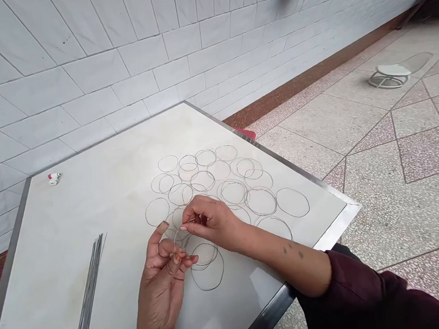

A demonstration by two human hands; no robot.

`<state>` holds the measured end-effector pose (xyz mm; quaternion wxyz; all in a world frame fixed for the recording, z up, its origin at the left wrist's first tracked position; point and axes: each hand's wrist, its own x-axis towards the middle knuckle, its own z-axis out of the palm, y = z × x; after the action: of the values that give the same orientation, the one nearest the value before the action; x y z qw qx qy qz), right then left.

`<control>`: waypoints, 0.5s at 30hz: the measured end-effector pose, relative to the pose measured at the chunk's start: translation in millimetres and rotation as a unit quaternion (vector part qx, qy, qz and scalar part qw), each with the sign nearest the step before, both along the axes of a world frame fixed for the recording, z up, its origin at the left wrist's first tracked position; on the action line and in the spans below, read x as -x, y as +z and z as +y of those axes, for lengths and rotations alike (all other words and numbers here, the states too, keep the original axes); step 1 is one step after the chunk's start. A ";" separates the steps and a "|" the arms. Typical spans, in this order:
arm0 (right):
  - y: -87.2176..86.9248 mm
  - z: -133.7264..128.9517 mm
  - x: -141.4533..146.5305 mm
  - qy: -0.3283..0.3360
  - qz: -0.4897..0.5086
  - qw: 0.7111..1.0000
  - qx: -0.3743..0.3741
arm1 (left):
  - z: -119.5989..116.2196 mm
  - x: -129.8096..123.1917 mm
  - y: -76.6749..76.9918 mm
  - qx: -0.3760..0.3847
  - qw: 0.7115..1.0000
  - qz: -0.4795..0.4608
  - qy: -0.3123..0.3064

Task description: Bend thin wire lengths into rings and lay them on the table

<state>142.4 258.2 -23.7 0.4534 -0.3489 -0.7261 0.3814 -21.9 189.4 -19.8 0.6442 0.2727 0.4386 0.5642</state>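
A thin curved wire (175,237) runs between my two hands above the white table. My left hand (163,277), palm up, pinches its lower part between thumb and fingers. My right hand (211,222) has thumb and fingers closed on its upper part. Under and beyond the hands lie several wire rings (261,202), many of them overlapping. One ring (208,271) lies just right of my left hand. To the left of my hands is a bundle of straight wires (89,299).
The white table (103,195) has a metal edge and stands against a tiled wall (97,83). A small red and white object (54,178) sits at its far left corner. On the floor at the right is a low chair (392,73).
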 end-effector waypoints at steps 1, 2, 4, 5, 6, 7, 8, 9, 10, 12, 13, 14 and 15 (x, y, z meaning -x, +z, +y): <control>0.3 -0.7 0.2 -0.008 0.002 1.000 -0.005 | -0.1 0.3 0.4 -0.003 1.000 0.001 0.005; 0.3 -1.5 0.4 -0.016 0.004 1.000 -0.008 | -0.3 0.7 0.9 -0.006 1.000 0.001 0.010; -0.1 -2.9 1.2 -0.035 0.014 0.999 -0.013 | -0.6 1.3 1.9 -0.013 1.000 0.000 0.023; -0.2 -3.5 1.6 -0.045 0.022 0.999 -0.012 | -0.8 1.3 2.4 -0.018 0.999 -0.001 0.031; -0.1 -4.1 2.0 -0.057 0.032 0.998 -0.006 | -1.0 1.3 3.0 -0.023 0.999 -0.002 0.039; 0.3 -4.7 2.5 -0.067 0.041 0.997 0.004 | -1.2 1.0 3.5 -0.028 0.999 -0.003 0.046; 0.8 -5.3 3.0 -0.074 0.052 0.996 0.018 | -1.4 0.7 4.1 -0.033 0.998 -0.005 0.052; 1.4 -6.1 3.6 -0.078 0.064 0.994 0.034 | -1.6 0.2 4.6 -0.037 0.998 -0.008 0.056; 2.0 -7.0 4.4 -0.078 0.077 0.993 0.052 | -1.7 -0.1 5.0 -0.040 0.997 -0.011 0.061; 2.6 -9.0 6.1 -0.064 0.098 0.989 0.086 | -1.7 -0.6 5.2 -0.040 0.997 -0.016 0.071; 2.6 -10.0 6.9 -0.054 0.106 0.988 0.100 | -1.5 -0.7 5.0 -0.039 0.996 -0.018 0.077; 2.4 -10.9 7.7 -0.045 0.110 0.987 0.110 | -1.1 -0.6 4.7 -0.038 0.996 -0.019 0.084; 1.9 -11.5 8.4 -0.040 0.109 0.987 0.116 | -0.6 -0.6 4.3 -0.038 0.995 -0.020 0.092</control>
<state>134.0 246.7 -21.8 0.5010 -0.3839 -0.6091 0.4803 -21.4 188.8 -15.5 0.5873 0.2443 0.4269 0.6428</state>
